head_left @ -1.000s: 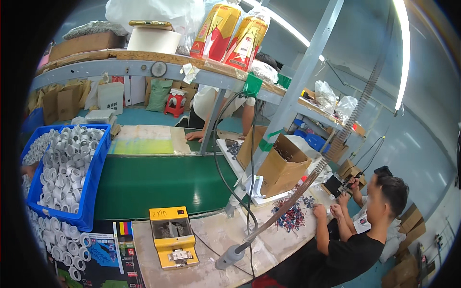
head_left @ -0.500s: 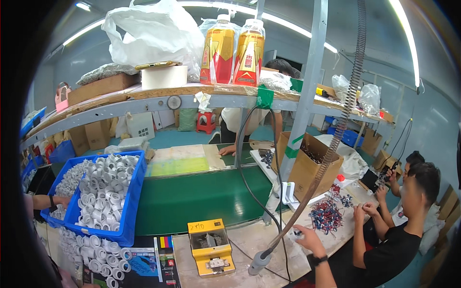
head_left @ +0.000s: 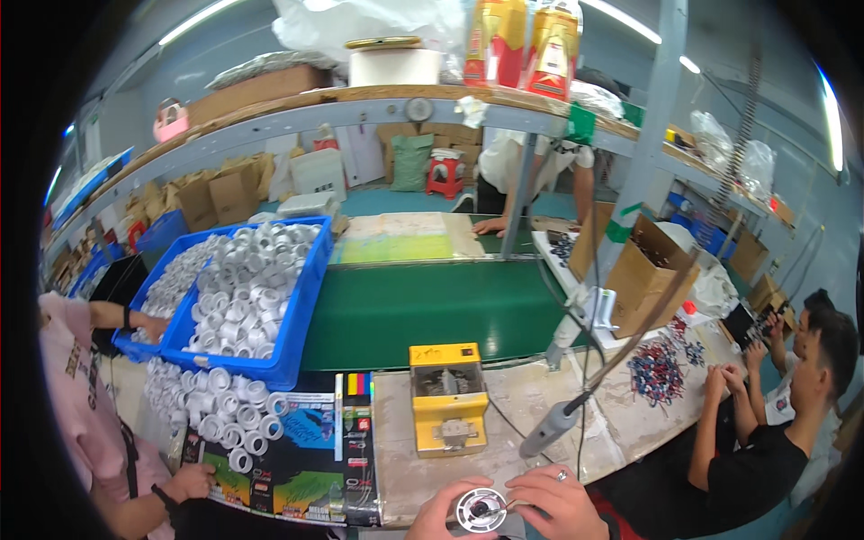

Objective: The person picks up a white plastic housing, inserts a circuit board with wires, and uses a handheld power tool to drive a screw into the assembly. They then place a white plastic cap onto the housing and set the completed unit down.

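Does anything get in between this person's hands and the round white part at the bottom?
Nothing visible does: the left hand holds the round white part directly, and the right hand is at its rim.

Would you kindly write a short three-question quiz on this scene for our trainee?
1. True or false: the yellow device stands left of the grey cylinder.
2. What is between the left hand and the right hand? A) a bottle; B) a round white part; C) a red stool.
3. Fill in: many white rings are heaped in a ____ bin.

Key: 1 true; 2 B; 3 blue.
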`<state>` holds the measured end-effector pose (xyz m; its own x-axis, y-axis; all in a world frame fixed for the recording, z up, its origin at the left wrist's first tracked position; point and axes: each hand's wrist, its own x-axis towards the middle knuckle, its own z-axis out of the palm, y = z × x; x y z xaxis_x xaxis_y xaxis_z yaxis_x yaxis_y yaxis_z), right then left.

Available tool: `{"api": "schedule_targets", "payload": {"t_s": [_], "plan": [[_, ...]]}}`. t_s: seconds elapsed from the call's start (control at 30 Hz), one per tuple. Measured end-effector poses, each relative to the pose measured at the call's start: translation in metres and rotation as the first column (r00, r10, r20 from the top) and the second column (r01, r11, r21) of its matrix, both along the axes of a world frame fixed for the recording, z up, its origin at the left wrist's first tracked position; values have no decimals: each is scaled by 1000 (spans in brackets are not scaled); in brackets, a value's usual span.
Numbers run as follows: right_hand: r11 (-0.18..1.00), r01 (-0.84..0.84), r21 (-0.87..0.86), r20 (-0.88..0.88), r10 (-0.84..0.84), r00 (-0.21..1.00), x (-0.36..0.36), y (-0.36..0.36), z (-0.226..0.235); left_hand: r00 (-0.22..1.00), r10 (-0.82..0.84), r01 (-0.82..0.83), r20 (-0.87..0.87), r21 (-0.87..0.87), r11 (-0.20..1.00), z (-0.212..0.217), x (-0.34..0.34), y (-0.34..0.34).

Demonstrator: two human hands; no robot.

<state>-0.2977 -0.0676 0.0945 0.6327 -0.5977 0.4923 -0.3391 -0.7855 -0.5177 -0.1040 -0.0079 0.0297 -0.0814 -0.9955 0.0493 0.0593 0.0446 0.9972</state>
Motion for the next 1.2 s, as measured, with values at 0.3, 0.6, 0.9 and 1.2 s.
{"api": "schedule_targets", "payload": {"t_s": [0.3, 0.6, 0.9, 1.2], "plan": [[983, -15, 185, 66, 3, 998, 35, 5, -2, 952, 219, -165, 213, -242, 956, 3, 30, 20], [678, -141, 722, 240, -55, 969, 74, 10, 27, 942, 263, -157, 208, -418, 895, -13, 37, 18], [666, -172, 726, 263, -38, 964, 84, 12, 15, 925, 269, -141, 268, -415, 899, 2, 47, 21], [933, -188, 305, 118, 159, 980, 89, 7, -5, 883, 401, -152, 243, -662, 734, -4, 51, 13]]}}
